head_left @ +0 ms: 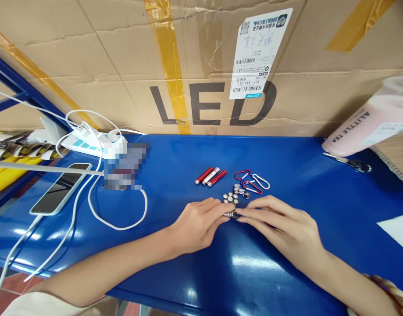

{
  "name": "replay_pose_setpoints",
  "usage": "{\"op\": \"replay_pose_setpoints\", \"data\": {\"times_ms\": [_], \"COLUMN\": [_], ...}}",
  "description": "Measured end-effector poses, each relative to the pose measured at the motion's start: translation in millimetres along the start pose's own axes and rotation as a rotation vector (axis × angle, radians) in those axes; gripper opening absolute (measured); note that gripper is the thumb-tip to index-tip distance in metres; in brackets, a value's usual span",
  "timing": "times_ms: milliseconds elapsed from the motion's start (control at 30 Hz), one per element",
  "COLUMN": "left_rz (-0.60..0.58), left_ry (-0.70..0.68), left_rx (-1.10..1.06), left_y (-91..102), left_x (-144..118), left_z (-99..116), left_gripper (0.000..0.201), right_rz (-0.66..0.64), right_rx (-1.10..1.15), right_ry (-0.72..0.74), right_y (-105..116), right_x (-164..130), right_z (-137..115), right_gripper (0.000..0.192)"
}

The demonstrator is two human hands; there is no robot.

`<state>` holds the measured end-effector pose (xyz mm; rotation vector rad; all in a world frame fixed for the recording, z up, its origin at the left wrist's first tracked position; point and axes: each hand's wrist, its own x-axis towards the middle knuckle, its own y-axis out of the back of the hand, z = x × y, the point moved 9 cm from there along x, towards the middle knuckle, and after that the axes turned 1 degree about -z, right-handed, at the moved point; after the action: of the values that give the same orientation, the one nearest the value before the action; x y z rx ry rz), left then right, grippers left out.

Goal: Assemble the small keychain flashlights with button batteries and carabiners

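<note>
Blue and glossy, the bench top [287,272] is backed by a large cardboard box [122,66] on which "LED" is printed in big black letters; a white shipping label [257,52] with barcodes is stuck over the last letter, its small print too fine to be read.

A small silver metal part [232,214] is pinched between the fingertips of the left hand [196,226] and the right hand [283,228], which meet low over the bench with the fingers drawn close together. Whether the part rests on the surface cannot be told.

Just beyond the fingertips a cluster of small round button cells [230,198] is laid out. Further beyond, three short tubes [210,176], two red and one silver, lie side by side, and to their right small carabiner clips [252,181] in red, blue and white are gathered.

Well to the left of the left hand a phone [61,188] lies face up, a white cable [119,226] is looped on the bench, and a white power strip [89,145] sits behind. Far to the right of the right hand a pink cup [369,123] marked "ALITTLE TEA" lies on its side.
</note>
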<state>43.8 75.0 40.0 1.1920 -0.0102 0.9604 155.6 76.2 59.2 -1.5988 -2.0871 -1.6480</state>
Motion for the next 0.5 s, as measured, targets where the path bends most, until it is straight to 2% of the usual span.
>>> {"op": "replay_pose_setpoints", "data": {"times_ms": [267,500], "left_rz": [-0.149,-0.236], "left_ry": [0.042,0.111], "left_rx": [-0.093,-0.138], "left_y": [-13.5,-19.4], "left_x": [-1.1,-2.7], "left_z": [-5.0,-10.8], "left_gripper": [0.027,0.024], "right_rz": [-0.083,-0.055], "right_rx": [-0.007,-0.025], "right_ry": [0.084,0.129], "right_y": [-7.5,-6.7], "right_x": [-3.1,-3.1], "right_z": [2.8,-2.5], "right_gripper": [0.015,0.017]}}
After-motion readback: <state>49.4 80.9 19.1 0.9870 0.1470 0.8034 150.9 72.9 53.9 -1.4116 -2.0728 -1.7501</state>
